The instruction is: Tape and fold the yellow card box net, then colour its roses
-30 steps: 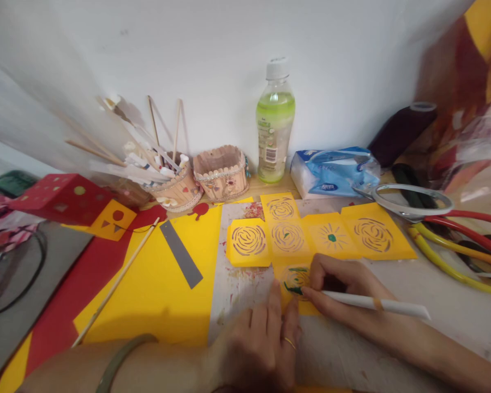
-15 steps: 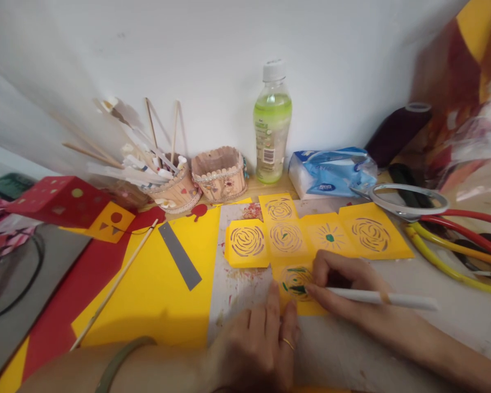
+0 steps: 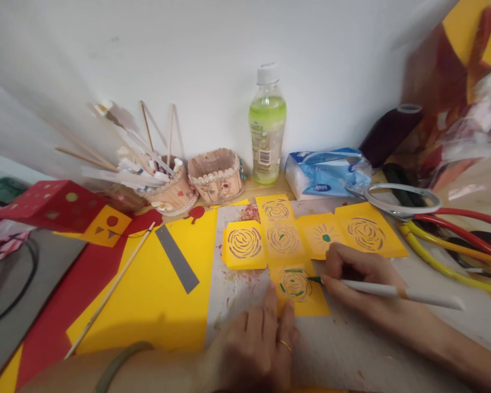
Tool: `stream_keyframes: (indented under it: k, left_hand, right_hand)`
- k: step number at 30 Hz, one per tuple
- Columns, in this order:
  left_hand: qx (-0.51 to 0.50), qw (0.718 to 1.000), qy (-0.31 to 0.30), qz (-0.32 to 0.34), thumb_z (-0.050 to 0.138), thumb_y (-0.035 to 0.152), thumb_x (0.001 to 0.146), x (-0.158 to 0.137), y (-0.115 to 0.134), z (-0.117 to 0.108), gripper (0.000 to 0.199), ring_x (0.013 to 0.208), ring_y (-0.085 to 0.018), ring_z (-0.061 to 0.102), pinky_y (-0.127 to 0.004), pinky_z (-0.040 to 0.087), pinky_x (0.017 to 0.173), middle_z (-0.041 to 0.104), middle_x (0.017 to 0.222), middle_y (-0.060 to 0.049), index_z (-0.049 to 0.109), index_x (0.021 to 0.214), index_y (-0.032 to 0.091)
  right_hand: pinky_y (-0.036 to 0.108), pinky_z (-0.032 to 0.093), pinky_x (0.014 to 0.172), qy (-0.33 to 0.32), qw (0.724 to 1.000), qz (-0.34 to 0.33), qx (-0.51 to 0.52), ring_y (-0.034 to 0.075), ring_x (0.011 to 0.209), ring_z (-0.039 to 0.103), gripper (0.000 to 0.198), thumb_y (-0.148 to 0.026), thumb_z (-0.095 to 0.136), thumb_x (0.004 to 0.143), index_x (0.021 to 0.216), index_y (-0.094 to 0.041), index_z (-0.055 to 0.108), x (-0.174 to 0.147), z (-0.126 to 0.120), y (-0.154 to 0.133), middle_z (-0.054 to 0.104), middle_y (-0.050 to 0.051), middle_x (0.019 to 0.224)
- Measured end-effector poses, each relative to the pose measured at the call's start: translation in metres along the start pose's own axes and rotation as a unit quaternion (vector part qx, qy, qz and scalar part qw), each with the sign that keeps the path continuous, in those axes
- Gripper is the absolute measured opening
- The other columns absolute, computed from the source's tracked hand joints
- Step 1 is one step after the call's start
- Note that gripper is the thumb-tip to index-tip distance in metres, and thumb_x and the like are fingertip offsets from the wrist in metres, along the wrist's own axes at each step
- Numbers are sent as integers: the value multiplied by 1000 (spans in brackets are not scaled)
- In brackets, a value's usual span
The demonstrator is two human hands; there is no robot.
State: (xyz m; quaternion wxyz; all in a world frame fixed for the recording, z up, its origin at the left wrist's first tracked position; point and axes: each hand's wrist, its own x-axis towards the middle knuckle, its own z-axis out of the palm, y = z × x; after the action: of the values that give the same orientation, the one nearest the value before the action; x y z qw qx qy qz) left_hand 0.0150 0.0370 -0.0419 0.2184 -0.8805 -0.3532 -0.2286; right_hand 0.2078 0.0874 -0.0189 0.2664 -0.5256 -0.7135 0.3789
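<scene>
A yellow paper cutout (image 3: 283, 259), shaped like an unfolded box, lies flat with cut-out rings of curved slits in its squares. Green strokes mark the ring on the lowest square, and a green dot sits in the middle of the sunburst square. My right hand (image 3: 364, 284) pinches a white-bodied green brush pen (image 3: 376, 288), its dark green tip at the right edge of the lowest ring. Fingers stretched out, my left hand (image 3: 262, 338) rests on the lower left edge of that square.
Behind stand a green drink bottle (image 3: 267, 128), a tissue pack (image 3: 327, 173), a small wooden basket (image 3: 216, 177) and another with brushes (image 3: 169, 194). Scissors (image 3: 429, 210) lie at right. On the left are a yellow sheet (image 3: 147, 295), a grey strip (image 3: 177, 259), a stick (image 3: 110, 289) and a red box (image 3: 49, 204).
My right hand has shifted right with the brush pen, whose tip has gone from the ring's middle to its right edge. The left hand stays on the paper; the view has shifted slightly.
</scene>
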Motion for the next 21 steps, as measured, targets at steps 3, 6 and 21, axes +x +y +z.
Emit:
stream_keyframes:
  k: [3, 6, 21]
  left_hand:
    - [-2, 1000, 4, 10, 52, 18, 82, 0, 0, -1, 20, 40, -18, 56, -24, 34, 29, 69, 84, -21, 67, 88, 7]
    - [-1, 1000, 7, 13, 52, 18, 82, 0, 0, 0, 20, 38, -17, 55, -24, 34, 28, 69, 84, -20, 67, 88, 7]
    - [-1, 1000, 8, 9, 51, 18, 83, -2, 1, 2, 20, 40, -18, 56, -25, 33, 29, 69, 86, -20, 67, 90, 8]
  right_hand:
    - [22, 24, 40, -4, 1000, -1, 0, 9, 46, 33, 24, -21, 48, 75, 57, -22, 32, 0, 0, 0, 38, -5, 50]
    - [22, 25, 40, 2, 1000, -1, 2, 10, 46, 34, 24, -21, 48, 74, 57, -22, 32, 2, 0, -1, 38, -5, 50]
    - [22, 26, 41, 0, 1000, 13, 6, 10, 47, 35, 23, -21, 48, 73, 56, -22, 33, 2, 0, 1, 39, -4, 51]
